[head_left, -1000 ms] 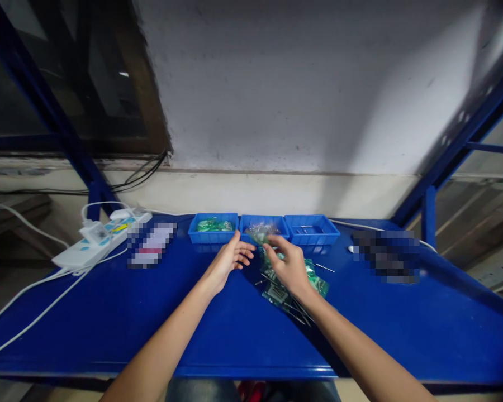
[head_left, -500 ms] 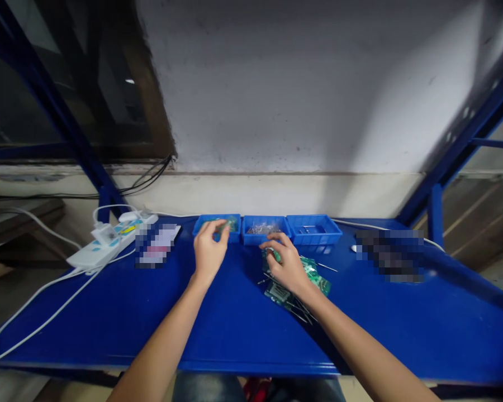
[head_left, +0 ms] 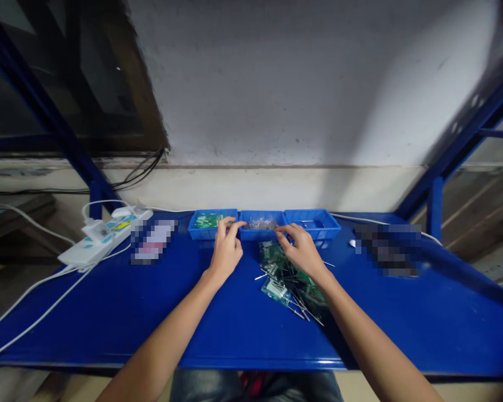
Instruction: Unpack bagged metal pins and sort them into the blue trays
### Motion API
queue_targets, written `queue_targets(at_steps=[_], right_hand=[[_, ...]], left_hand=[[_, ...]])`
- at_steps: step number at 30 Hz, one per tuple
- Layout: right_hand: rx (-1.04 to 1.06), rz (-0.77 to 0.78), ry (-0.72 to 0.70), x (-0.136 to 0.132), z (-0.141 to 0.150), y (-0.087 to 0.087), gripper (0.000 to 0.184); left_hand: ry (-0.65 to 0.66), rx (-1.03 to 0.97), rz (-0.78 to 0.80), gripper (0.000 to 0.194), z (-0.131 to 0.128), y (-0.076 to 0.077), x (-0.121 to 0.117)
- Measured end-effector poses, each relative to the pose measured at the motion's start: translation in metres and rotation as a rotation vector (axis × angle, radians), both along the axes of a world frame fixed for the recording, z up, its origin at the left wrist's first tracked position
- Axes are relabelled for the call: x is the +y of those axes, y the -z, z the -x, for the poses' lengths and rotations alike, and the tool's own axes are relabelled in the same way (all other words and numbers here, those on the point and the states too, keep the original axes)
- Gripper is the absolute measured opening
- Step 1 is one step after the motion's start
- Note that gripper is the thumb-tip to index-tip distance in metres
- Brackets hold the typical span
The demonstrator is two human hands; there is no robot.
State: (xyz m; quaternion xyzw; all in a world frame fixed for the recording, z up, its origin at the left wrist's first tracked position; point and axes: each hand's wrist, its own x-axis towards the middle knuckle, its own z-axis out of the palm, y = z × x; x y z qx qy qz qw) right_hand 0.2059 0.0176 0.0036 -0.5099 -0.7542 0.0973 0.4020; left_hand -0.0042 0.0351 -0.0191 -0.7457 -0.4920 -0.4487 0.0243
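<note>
Three glossy blue rectangular bins (head_left: 312, 230), curled bare hands (head_left: 227, 245), slim metallic rods (head_left: 297, 310)

Blocky squares hide much of the pale flat thing (head_left: 157, 240) by the table's (head_left: 151, 318) back left corner and the dark thing (head_left: 388, 251) by its back right corner. The bits (head_left: 260, 224) in the middle blue bin (head_left: 255, 233) look too small to name. The right hand (head_left: 302, 251) and the left hand (head_left: 226, 251) have fingertips too tiny to show any grip.
</note>
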Motion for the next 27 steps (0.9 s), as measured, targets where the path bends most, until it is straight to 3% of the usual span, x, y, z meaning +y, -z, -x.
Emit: queue_targets(at_steps=[5,11,18,27], right_hand=[[-0.078,0.051,0.018,0.004,-0.007,-0.001,0.021],[-0.266,0.124,-0.058,0.003,0.002,0.011,0.023],[-0.497,0.218,-0.018,-0.007,0.018,0.020,0.030],[-0.475,0.218,0.084,-0.009,0.022,0.021,0.036]], left_hand=[[0.159,-0.007,0.070,0.052,-0.019,0.005,-0.008],[0.341,0.047,0.163,0.048,-0.021,0.012,-0.007],[0.324,0.138,0.246,0.053,-0.029,0.017,-0.010],[0.255,0.191,0.294,0.056,-0.028,0.014,-0.013]])
